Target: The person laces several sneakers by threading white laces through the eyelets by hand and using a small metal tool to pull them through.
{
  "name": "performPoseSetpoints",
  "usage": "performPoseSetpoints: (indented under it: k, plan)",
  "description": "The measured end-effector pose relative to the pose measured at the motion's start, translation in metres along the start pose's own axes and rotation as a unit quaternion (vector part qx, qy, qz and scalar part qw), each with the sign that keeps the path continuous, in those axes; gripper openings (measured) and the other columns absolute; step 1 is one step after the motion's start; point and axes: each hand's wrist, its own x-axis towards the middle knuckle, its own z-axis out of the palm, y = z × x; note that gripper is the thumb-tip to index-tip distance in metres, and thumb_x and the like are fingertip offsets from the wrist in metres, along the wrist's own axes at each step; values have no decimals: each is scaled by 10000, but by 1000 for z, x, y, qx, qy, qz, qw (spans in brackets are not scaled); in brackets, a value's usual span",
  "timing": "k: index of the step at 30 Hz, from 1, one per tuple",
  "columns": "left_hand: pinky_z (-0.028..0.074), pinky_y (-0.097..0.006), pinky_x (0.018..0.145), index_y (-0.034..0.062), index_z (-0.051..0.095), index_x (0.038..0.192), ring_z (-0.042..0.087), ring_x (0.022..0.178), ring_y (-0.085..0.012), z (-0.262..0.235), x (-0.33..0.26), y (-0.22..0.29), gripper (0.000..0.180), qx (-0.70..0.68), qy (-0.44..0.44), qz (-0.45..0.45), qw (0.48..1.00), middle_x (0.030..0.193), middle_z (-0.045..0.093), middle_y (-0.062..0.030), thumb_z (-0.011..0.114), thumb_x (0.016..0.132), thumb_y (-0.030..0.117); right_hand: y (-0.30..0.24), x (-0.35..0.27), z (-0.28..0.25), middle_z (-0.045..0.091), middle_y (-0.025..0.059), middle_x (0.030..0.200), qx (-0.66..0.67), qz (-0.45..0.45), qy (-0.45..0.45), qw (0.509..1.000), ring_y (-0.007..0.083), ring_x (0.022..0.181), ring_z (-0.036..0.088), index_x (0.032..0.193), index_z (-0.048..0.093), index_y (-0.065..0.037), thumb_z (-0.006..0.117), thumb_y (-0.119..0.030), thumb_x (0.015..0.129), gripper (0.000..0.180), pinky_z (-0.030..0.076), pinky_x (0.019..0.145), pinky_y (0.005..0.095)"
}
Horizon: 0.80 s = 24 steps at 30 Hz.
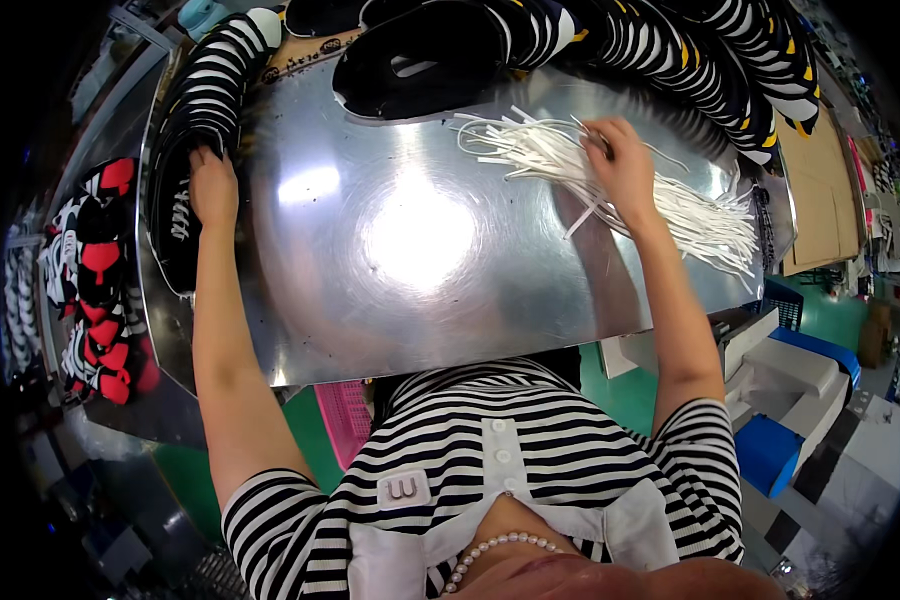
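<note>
Rn, head view: L hand [213, 188] at L side of shiny metal tbl [320, 300], fingers bent onto nested row of blk/wht shoe uppers [206, 95]; can't tell if it grips one. R hand [622, 170] half-curled, thumb nr fingertips, over loose bundle of wht shoelaces [690, 225] on tbl's R side; can't tell if any lace is pinched. More uppers w/ yellow bits [660, 60] along far edge.

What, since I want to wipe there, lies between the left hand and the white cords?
The head view shows only shiny metal tabletop, with bright glare, between the left hand and the white cords.
</note>
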Motion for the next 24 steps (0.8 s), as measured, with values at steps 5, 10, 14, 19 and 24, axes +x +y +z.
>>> performPoseSetpoints:
  k: [5, 10, 14, 19, 24]
  plan:
    - [497, -399, 887, -35, 513, 1281, 591, 1065, -368, -34, -66, 75, 436, -209, 137, 122, 961, 1273, 512, -239, 637, 931, 195, 4, 53, 19, 629, 46, 1102, -97, -99, 8, 990, 261, 877, 656, 1060, 710, -112, 683, -174, 851, 220, 510, 767, 372]
    - [454, -268, 743, 18, 610, 1201, 592, 960, -198, -42, -52, 133, 325, -361, 61, 101, 925, 1186, 603, -109, 673, 907, 142, 39, 46, -51, 656, 47, 974, -64, 0, 87, 994, 268, 863, 654, 1031, 720, -123, 702, -212, 835, 216, 500, 748, 358]
    - [490, -350, 871, -55, 579, 1213, 627, 993, -276, 15, 10, 142, 556, -374, 94, 12, 922, 1137, 621, -182, 705, 874, 366, 122, 14, -88, 638, 47, 1065, -186, 53, -2, 981, 297, 931, 640, 1021, 718, -127, 701, -224, 826, 218, 496, 792, 385]
    - [480, -298, 807, 8, 652, 1093, 636, 854, -192, 23, 33, 167, 387, -408, -69, -26, 910, 961, 692, -110, 705, 874, 323, 130, 3, -79, 637, 72, 1108, -230, 69, -28, 970, 335, 957, 625, 993, 665, -84, 700, -219, 823, 220, 493, 821, 414]
    - [465, -251, 805, 6, 641, 1054, 573, 861, -112, -56, -1, 147, 202, -577, 200, -29, 791, 967, 616, -40, 699, 877, 84, 40, 7, -114, 669, 41, 886, 141, 105, 6, 985, 138, 794, 640, 1037, 646, -47, 633, -206, 907, 206, 489, 729, 262]
